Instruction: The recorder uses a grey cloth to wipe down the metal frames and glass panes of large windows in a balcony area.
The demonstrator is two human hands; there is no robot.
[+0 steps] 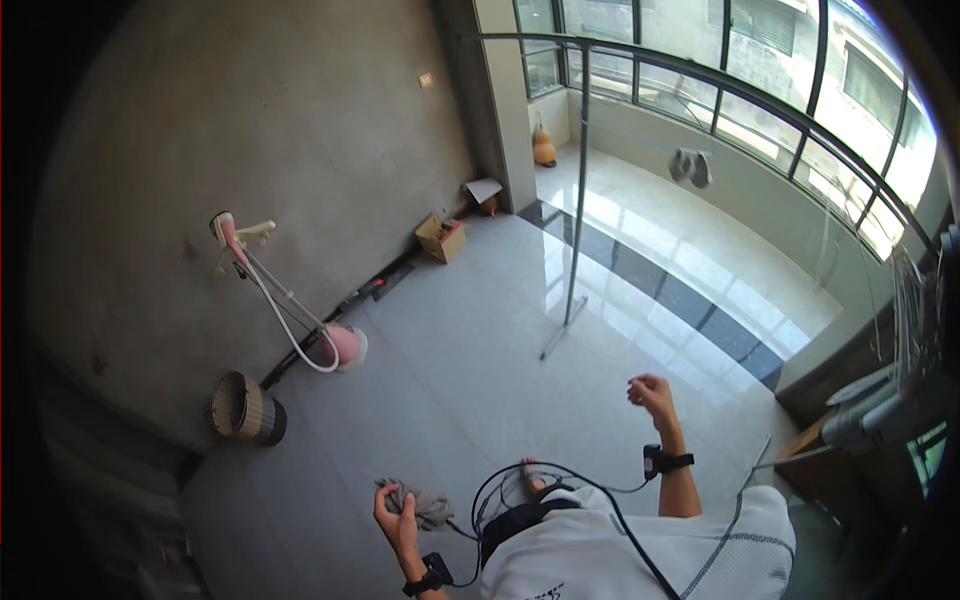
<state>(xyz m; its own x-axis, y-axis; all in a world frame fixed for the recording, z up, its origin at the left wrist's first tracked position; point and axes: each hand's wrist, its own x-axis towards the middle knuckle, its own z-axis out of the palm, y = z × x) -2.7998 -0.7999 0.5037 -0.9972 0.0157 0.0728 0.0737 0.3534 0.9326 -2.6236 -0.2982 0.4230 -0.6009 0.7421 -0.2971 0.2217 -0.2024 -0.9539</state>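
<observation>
At the lower left, my left hand [399, 521] is closed on a crumpled grey-brown cloth [426, 508], which hangs over the tiled floor. My right hand [652, 395] is raised in front of me on the right, its fingers curled, with no object visible in it. Each wrist wears a black strap with a small device, and black cables loop between them in front of my white shirt. One bare foot shows below the cables.
A pink and white garment steamer [345, 346] and a round basket [238, 405] stand by the left wall. Further along is an open cardboard box [442, 238]. A metal clothes rack [581, 187] rises ahead, with small grey items [690, 167] hanging near the windows. More hangers are at right.
</observation>
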